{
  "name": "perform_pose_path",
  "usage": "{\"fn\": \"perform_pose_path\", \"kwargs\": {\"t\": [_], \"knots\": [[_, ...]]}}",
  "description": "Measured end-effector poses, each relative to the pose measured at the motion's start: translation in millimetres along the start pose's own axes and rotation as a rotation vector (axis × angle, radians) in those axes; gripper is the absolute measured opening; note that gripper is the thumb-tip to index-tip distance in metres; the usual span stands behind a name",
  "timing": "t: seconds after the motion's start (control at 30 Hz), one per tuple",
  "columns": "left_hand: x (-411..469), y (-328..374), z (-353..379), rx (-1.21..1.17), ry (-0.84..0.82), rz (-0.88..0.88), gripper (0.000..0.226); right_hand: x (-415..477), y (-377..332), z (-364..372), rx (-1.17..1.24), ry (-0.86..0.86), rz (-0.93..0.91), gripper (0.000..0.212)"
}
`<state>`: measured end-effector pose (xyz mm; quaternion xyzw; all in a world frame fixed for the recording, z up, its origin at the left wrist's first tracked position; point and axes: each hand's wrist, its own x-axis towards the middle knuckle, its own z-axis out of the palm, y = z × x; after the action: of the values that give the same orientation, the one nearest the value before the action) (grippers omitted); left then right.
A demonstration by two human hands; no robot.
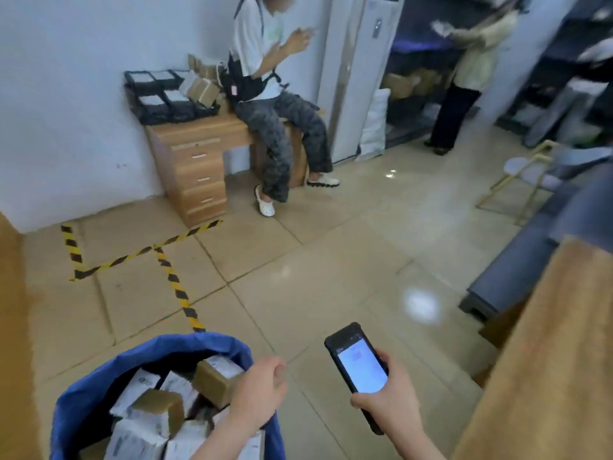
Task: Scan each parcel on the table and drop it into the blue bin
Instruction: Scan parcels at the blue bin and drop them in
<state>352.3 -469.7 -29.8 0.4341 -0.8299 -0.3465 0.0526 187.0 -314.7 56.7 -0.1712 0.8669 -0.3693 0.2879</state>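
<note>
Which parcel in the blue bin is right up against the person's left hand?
The plain brown box at the bin's right edge, beside the left hand. The other brown box sits further left, mid-bin, and most of the others are white-wrapped.

Bin: lower part cut off by the bottom edge; near rim hidden behind the left hand and forearm.
Parcels left of that hand: labels blurred, print unreadable; lower layers hidden under the top ones.
Left hand: fingers curled; whether they grip anything cannot be told.
Scanner: lower body hidden in the right hand; screen lit, text too blurred to read.
Table right of that hand: cut off by the right and bottom edges; top surface blurred.
Seated person far beyond both hands: head cut off by the top edge, blurred.
Shelves far right: contents smeared, unidentifiable.
</note>
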Motion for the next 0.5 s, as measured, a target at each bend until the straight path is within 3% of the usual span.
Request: {"fn": "perform_pose_path", "kwargs": {"t": [0.17,0.37,0.5], "knots": [[-51,64,54,0.031,-0.132,0.262,0.020,-87,80,-72,0.055,0.219,0.072,0.078],[-144,122,120,0.092,-0.345,0.525,0.024,-213,182,-124,0.136,0.404,0.360,0.081],[-201,165,160,0.100,-0.443,0.647,0.014,-277,232,-157,0.170,0.482,0.519,0.086]]}}
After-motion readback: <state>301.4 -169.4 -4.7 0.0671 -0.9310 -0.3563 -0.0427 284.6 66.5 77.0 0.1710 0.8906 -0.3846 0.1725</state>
